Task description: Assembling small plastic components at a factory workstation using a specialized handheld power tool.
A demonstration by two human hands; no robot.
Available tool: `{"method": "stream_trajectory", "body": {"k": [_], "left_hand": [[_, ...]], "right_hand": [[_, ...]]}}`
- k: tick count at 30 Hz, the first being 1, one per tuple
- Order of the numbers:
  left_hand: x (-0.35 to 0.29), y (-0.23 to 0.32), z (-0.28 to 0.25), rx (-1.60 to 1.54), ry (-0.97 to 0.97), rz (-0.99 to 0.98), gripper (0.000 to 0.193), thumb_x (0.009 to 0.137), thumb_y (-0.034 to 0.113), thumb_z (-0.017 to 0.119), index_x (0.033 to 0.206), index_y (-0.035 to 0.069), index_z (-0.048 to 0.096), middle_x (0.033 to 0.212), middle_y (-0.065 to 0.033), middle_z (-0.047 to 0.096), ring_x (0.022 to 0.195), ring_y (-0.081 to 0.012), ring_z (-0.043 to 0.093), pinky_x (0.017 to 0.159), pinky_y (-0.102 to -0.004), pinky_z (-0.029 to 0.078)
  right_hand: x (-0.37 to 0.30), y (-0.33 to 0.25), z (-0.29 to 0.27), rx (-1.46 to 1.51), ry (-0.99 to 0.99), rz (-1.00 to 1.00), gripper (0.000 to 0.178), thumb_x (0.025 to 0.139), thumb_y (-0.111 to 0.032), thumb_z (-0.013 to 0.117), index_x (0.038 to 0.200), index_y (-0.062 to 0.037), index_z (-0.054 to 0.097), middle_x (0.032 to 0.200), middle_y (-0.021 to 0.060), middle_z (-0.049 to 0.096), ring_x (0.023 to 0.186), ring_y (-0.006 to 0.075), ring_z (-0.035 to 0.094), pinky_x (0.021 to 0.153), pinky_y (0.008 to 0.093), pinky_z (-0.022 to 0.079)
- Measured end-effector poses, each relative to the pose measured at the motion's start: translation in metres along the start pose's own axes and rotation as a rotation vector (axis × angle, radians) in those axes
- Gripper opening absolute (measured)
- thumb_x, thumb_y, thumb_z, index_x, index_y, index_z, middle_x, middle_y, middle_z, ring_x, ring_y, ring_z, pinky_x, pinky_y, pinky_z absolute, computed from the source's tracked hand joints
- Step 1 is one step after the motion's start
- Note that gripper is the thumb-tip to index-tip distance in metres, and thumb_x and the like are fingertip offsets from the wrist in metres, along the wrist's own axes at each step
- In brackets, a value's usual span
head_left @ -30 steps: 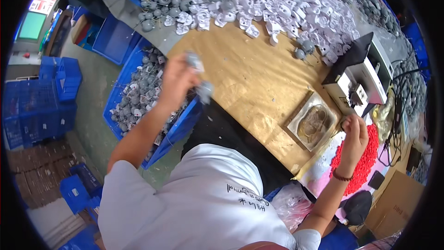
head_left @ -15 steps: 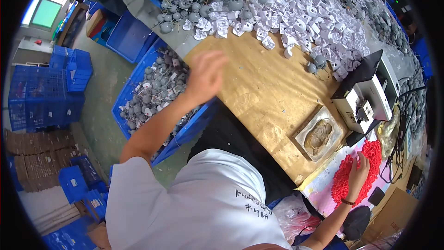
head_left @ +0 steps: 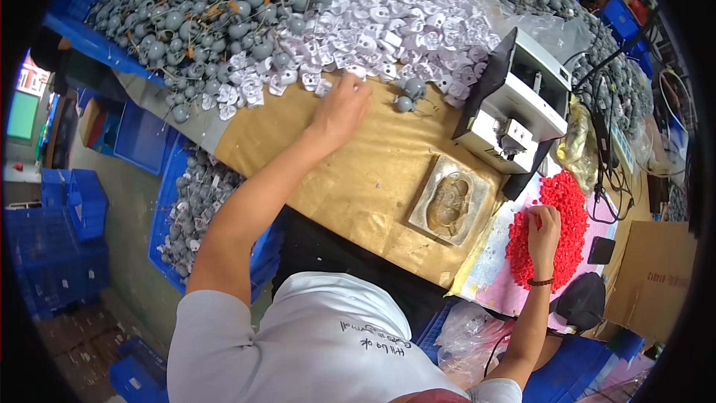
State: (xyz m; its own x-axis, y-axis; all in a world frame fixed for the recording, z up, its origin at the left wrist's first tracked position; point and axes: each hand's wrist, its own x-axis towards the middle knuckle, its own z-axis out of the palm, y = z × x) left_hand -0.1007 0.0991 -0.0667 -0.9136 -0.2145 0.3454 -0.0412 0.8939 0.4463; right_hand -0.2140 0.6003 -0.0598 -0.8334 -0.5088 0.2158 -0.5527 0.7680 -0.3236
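My left hand (head_left: 341, 113) reaches to the near edge of a heap of small white plastic parts (head_left: 403, 26), its fingers closed on a white plastic part (head_left: 356, 71). Over at the right, my right hand (head_left: 544, 233) rests on a pile of small red pieces (head_left: 564, 213). Its fingertips are pinched together there; what they hold is too small to make out. Between the hands, a square metal block with a rounded hollow (head_left: 420, 209) lies on the brown-covered table (head_left: 335, 194). A couple of grey round parts with wires (head_left: 406, 101) lie just beyond my left hand.
A white and black machine (head_left: 514, 116) stands behind the metal block. Grey wired balls (head_left: 201, 19) are heaped at the far left. A blue crate (head_left: 165, 213) of grey parts stands beside the table. A black phone-like slab (head_left: 601, 251) and a cardboard box (head_left: 649, 276) are at the right.
My left hand has moved from above the crate at the table's left edge to the white parts and closed on one. My right hand stays at the red pile. The view has shifted rightward.
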Motion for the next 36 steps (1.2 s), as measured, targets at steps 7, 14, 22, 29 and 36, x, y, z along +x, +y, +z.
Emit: {"method": "stream_trajectory", "body": {"k": [7, 14, 22, 29, 36], "left_hand": [[-0.05, 0.015, -0.019, -0.379, -0.033, -0.185, 0.019, 0.087, 0.006, 0.068, 0.106, 0.004, 0.065, 0.103, -0.0125, 0.065, 0.099, -0.0344, 0.061, 0.082, -0.0424, 0.051], [-0.047, 0.017, -0.026, -0.119, -0.007, 0.018, 0.024, 0.082, 0.009, 0.077, 0.103, 0.004, 0.067, 0.106, -0.0103, 0.066, 0.098, -0.0309, 0.062, 0.083, -0.0376, 0.051], [-0.037, 0.139, 0.011, -0.571, -0.276, 0.283, 0.028, 0.078, 0.013, 0.081, 0.101, 0.006, 0.068, 0.105, -0.0092, 0.063, 0.107, -0.0312, 0.057, 0.092, -0.0411, 0.047], [-0.033, 0.159, 0.032, -0.444, -0.31, 0.186, 0.029, 0.079, 0.013, 0.079, 0.105, 0.008, 0.067, 0.116, -0.0108, 0.057, 0.117, -0.0337, 0.048, 0.103, -0.0417, 0.041], [0.027, 0.094, 0.017, -0.382, -0.077, 0.138, 0.026, 0.083, 0.015, 0.074, 0.107, 0.01, 0.068, 0.113, -0.0089, 0.062, 0.114, -0.0331, 0.052, 0.101, -0.0431, 0.043]], "right_hand": [[-0.002, -0.013, -0.005, 0.347, 0.105, 0.141, 0.018, 0.093, 0.002, 0.063, 0.111, 0.0006, 0.066, 0.097, 0.0083, 0.063, 0.086, 0.018, 0.061, 0.077, 0.0299, 0.049], [-0.006, -0.049, -0.015, 0.919, 0.042, 0.308, 0.011, 0.098, -0.001, 0.06, 0.107, 0.0036, 0.066, 0.095, 0.0056, 0.068, 0.08, 0.0103, 0.063, 0.073, 0.024, 0.052], [0.006, -0.115, -0.005, 0.792, -0.064, 0.096, 0.017, 0.089, 0.006, 0.065, 0.105, 0.0034, 0.072, 0.099, 0.01, 0.068, 0.093, 0.0188, 0.064, 0.082, 0.028, 0.051], [0.02, -0.153, 0.025, 0.605, 0.052, -0.288, 0.021, 0.079, 0.003, 0.074, 0.096, -0.0048, 0.067, 0.095, 0.0071, 0.067, 0.086, 0.0245, 0.064, 0.073, 0.0349, 0.05], [0.026, -0.159, 0.043, 0.205, 0.134, -0.565, 0.024, 0.076, -0.006, 0.078, 0.097, -0.0069, 0.067, 0.101, 0.005, 0.065, 0.096, 0.0259, 0.061, 0.081, 0.0389, 0.048]]}}
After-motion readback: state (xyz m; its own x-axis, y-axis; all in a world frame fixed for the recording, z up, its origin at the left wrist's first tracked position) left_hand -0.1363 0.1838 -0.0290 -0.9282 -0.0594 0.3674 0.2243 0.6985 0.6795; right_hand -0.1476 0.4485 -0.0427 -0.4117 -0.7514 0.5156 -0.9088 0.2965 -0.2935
